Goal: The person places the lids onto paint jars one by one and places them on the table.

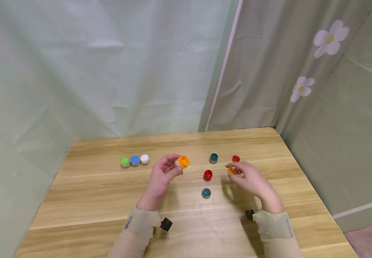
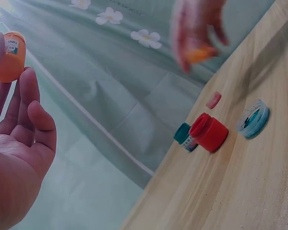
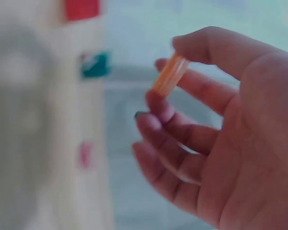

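Observation:
My left hand (image 1: 161,176) pinches an uncapped orange paint jar (image 1: 182,162) between thumb and fingers, above the table and tilted toward the right. In my right hand (image 1: 250,180), thumb and fingertips hold an orange lid (image 3: 172,74) by its edge, raised off the wood. Between the hands stand a red paint jar (image 1: 208,175) and a dark teal one (image 1: 213,158), both without lids. A teal-smeared lid (image 1: 206,193) lies nearer the front, inner side up. Just beyond the right hand is a red lid (image 1: 235,158).
Three capped jars stand in a row at the left: green (image 1: 125,162), blue (image 1: 135,160) and white (image 1: 145,159). The wooden table (image 1: 92,200) ends at a pale curtain (image 1: 160,71) behind and on the sides.

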The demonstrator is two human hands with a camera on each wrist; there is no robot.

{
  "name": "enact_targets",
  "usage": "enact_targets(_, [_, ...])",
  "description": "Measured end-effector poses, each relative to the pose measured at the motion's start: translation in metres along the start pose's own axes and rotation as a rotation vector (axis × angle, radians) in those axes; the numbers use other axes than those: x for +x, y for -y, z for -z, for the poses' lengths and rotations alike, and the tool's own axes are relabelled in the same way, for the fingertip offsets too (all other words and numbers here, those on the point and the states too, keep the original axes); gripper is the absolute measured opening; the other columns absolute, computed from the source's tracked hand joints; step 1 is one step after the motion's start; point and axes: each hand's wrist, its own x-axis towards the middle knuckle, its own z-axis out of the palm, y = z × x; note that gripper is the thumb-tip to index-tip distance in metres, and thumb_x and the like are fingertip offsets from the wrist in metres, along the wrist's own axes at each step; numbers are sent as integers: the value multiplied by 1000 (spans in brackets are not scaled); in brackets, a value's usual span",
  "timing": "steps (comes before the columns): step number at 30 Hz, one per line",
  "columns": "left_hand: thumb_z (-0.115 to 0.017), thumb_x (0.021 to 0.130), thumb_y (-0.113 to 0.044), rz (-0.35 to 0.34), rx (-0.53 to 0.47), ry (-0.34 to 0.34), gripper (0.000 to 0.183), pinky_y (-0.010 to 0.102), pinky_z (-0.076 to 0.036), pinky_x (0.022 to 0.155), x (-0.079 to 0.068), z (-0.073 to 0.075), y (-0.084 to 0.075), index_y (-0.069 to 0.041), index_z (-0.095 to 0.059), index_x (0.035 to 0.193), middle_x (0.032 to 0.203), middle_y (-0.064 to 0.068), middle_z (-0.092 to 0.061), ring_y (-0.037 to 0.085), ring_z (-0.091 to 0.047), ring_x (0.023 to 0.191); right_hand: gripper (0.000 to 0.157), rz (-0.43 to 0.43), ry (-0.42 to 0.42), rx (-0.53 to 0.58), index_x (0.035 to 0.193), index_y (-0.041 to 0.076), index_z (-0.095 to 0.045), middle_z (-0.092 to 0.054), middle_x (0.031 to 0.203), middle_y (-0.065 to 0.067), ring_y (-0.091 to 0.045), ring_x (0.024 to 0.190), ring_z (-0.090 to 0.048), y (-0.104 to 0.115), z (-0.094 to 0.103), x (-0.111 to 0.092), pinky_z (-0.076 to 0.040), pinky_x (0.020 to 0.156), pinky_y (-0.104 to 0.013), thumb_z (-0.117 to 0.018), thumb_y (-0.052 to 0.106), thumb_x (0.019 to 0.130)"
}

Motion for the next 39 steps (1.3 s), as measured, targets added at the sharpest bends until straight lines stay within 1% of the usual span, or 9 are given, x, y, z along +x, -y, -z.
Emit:
enact_targets(5, [-67,97,9,12,23,6,37,25,-58,85,0,-1,-1,-15,-70,124,116,2,-73,16,-66,94,31,120,-108,175,127,14,-69,-69,112,1,-28,107,-64,50,10,6,-56,85,-44,-79,16,98])
enact_targets(11, [-67,99,6,11,24,6,32,26,-58,84,0,-4,-4,-12,-69,125,116,2,-72,15,-66,93,28,347,-197,379,114,14,-64,-72,116,4,-19,109,-66,96,9,11,-54,87,-38,-80,3,94])
enact_targets(15, [-69,100,4,17,25,9,30,26,-59,84,1,-6,-5,-13,-70,125,115,2,-73,15,-66,91,35,454,-228,467,127,12,-67,-73,124,0,-19,108,-66,113,3,13,-52,89,-38,-76,-1,96])
enact_targets(17, [-70,100,3,28,25,7,30,27,-59,84,0,-6,-5,-16,-71,123,114,2,-74,15,-66,91,42,466,-232,466,138,11,-66,-71,129,-1,-19,108,-63,117,-1,14,-53,91,-36,-73,1,98])
enact_targets(19, [-71,100,2,39,25,6,30,28,-59,85,0,-7,-4,-18,-72,123,114,1,-74,14,-66,91,44,470,-233,446,144,10,-65,-69,133,-2,-19,109,-61,119,-5,16,-53,91,-35,-71,2,101])
enact_targets(22, [-71,101,1,47,21,5,30,28,-59,85,-1,-7,-4,-20,-72,123,115,1,-74,14,-66,91,41,464,-223,421,142,11,-67,-67,138,-1,-20,116,-57,119,-10,19,-54,92,-37,-72,4,102])
enact_targets(26, [-69,101,3,38,17,4,31,27,-59,84,-1,-6,-3,-18,-72,124,115,1,-73,14,-66,92,41,465,-206,422,139,12,-68,-65,136,-1,-21,119,-57,121,-11,20,-52,89,-41,-76,5,99])
enact_targets(32, [-72,99,4,34,24,6,32,28,-59,86,-1,-7,-4,-15,-71,124,116,2,-73,15,-67,98,41,439,-209,427,137,13,-68,-64,134,0,-21,121,-56,123,-13,20,-47,84,-37,-78,4,97])
enact_targets(39, [-74,98,2,50,36,10,32,27,-59,86,-2,-9,-5,-18,-73,123,115,2,-73,16,-67,99,43,424,-199,395,139,13,-66,-67,136,1,-21,122,-55,122,-17,22,-50,90,-37,-74,0,99])
